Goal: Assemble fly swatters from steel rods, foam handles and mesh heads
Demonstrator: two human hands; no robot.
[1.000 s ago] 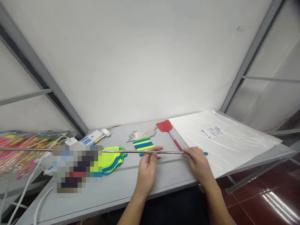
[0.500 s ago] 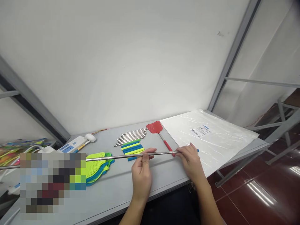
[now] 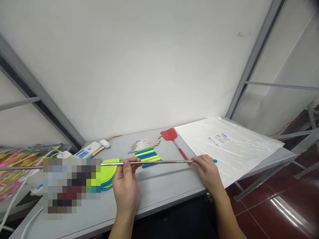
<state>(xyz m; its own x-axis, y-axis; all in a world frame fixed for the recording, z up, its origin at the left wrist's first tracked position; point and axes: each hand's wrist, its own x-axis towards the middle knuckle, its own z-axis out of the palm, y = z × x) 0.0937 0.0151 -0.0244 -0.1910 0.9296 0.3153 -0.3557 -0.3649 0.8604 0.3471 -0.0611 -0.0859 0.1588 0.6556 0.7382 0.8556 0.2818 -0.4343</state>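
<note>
A long thin metal rod [image 3: 164, 162] stretches level above the table, its left part passing behind a blurred patch. My left hand [image 3: 127, 181] is closed around it, thumb on top, near the green fly swatter heads [image 3: 109, 171]. Farther right, my right hand [image 3: 206, 171] grips the rod close to its end, where a blue handle [image 3: 214, 161] sticks out past the fingers. Behind the rod lie several blue, green and yellow handle sleeves [image 3: 147, 154] and a row of short metal rods [image 3: 146, 143]. A red fly swatter [image 3: 169, 133] lies beside them, its handle end partly behind the rod.
A large white plastic sheet or bag [image 3: 236, 142] with a label covers the table's right side. On the left are a power strip [image 3: 86, 149], a white round-headed object [image 3: 104, 143], cables and colourful packaged items [image 3: 15, 166]. A wall stands behind the table.
My left hand has slid left along the rod, away from my right hand, which keeps its grip near the blue end. The view has shifted slightly left.
</note>
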